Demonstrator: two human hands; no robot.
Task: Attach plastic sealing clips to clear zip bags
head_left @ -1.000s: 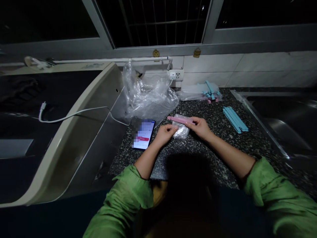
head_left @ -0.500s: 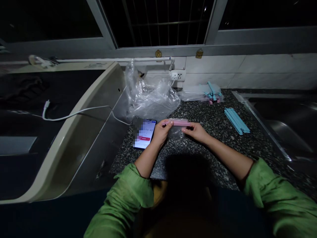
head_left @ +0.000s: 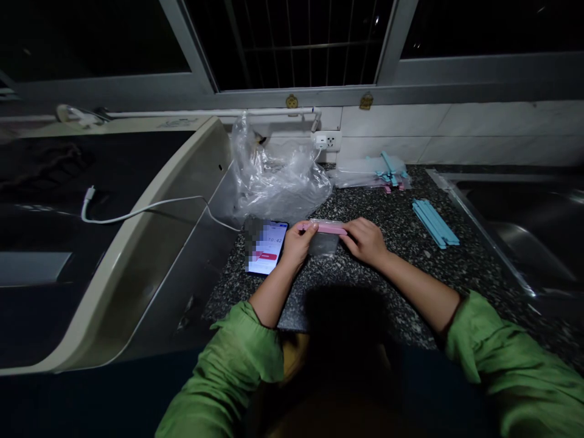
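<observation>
A long pink bag sealing clip [head_left: 331, 229] lies across the top edge of a small clear plastic bag [head_left: 323, 246] above the counter. My left hand [head_left: 297, 244] is closed, pinching the clip's left end between thumb and fingers. At the right end, my right hand [head_left: 366, 242] grips the tip of the clip, its thumb below and its curled fingers above. The bag's lower part hangs beneath the clip, between both hands. Just left of my left hand is a lit phone [head_left: 268, 248].
Several blue clips [head_left: 435, 222] lie side by side on the speckled counter [head_left: 392, 292]. Behind them are flat bags with blue and pink clips [head_left: 387, 173]. A crumpled plastic bag [head_left: 283, 182] leans by a washing machine [head_left: 182, 194] with a white cable [head_left: 137, 214]. A sink [head_left: 533, 243] borders the right.
My right hand has changed its hold at the clip's right end, with its fingers now more curled. The clip's right end sits slightly lower. My left hand stays in place.
</observation>
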